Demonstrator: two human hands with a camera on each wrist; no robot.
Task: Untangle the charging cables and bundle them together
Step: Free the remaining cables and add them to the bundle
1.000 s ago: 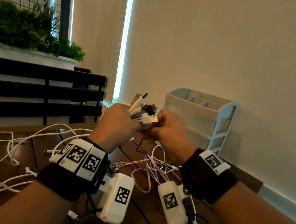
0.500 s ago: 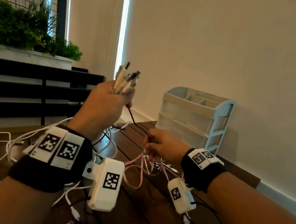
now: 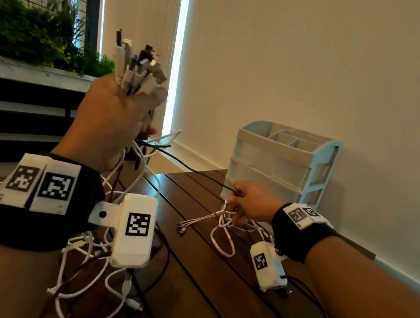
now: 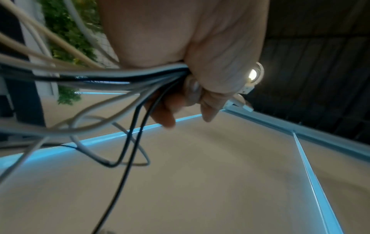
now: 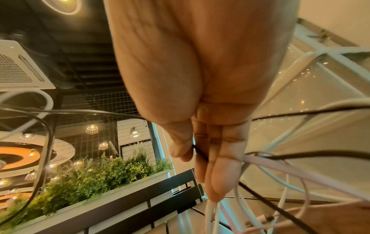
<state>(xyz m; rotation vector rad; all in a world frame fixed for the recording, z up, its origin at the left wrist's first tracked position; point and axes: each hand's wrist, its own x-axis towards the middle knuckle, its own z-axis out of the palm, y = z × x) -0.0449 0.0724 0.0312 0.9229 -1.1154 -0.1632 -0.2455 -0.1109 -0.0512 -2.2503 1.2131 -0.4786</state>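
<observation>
Step in hand: You were part-way through the untangling. The plug ends [image 3: 138,66] were already gathered in your left hand [image 3: 110,125], and the cords below them were still crossed and looped.
Left hand: You held it raised, well above the bench [image 3: 201,266] and left of the drawer organiser [image 3: 281,164], fist upright, fingers [image 4: 210,95] curled tight round the bunch of white and black cables [image 4: 120,76], plugs sticking out of the top.
Right hand: Your right hand [image 3: 254,201] sat low, just in front of the organiser's base. Thumb and fingers [image 5: 216,166] pinched the black cable [image 3: 191,168], which ran taut up to your left fist. White and pink strands [image 3: 222,231] passed under the same fingers; whether you gripped them too, I could not tell.
Cables: The white ones hung from your left fist and lay looped on the bench, left of the organiser. The pink one lay beside your right hand.
Next move: I judge you needed to run the right hand along the black cable, away from the fist, and work it free of the pink and white loops. A hard pull would probably tighten the knot.
</observation>
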